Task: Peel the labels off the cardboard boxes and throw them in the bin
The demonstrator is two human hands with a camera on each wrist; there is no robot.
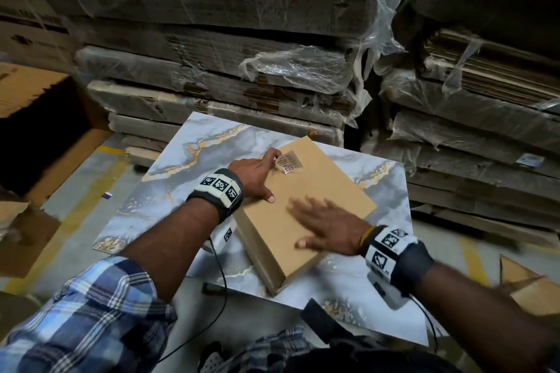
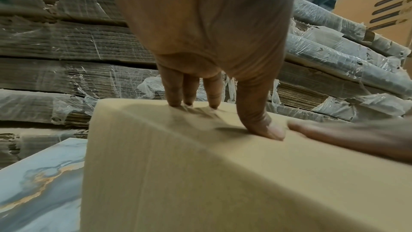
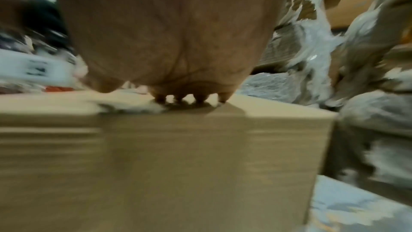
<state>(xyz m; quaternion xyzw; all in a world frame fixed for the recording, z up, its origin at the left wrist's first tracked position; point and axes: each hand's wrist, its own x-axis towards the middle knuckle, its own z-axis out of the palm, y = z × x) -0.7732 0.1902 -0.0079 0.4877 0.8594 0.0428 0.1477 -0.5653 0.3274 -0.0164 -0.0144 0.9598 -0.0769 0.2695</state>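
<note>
A flat brown cardboard box (image 1: 321, 188) lies at an angle on a marble-patterned slab (image 1: 169, 179). A label (image 1: 289, 162) with printed codes is stuck near the box's far left corner, and its near corner curls up. My left hand (image 1: 257, 175) rests on the box beside the label, fingertips at the label's left edge, thumb pressed down apart from them. In the left wrist view the left hand (image 2: 214, 70) presses straight fingers onto the box (image 2: 200, 183). My right hand (image 1: 327, 227) lies flat and blurred on the box's near half, and the right wrist view shows the right hand (image 3: 178, 59) on the box (image 3: 178, 165).
Shrink-wrapped stacks of flattened cardboard (image 1: 242, 54) wall in the back and right. A large open cardboard box (image 1: 36, 136) stands on the floor at left. Loose cardboard (image 1: 527, 285) lies at lower right. A black cable (image 1: 222, 275) runs across the slab's near edge.
</note>
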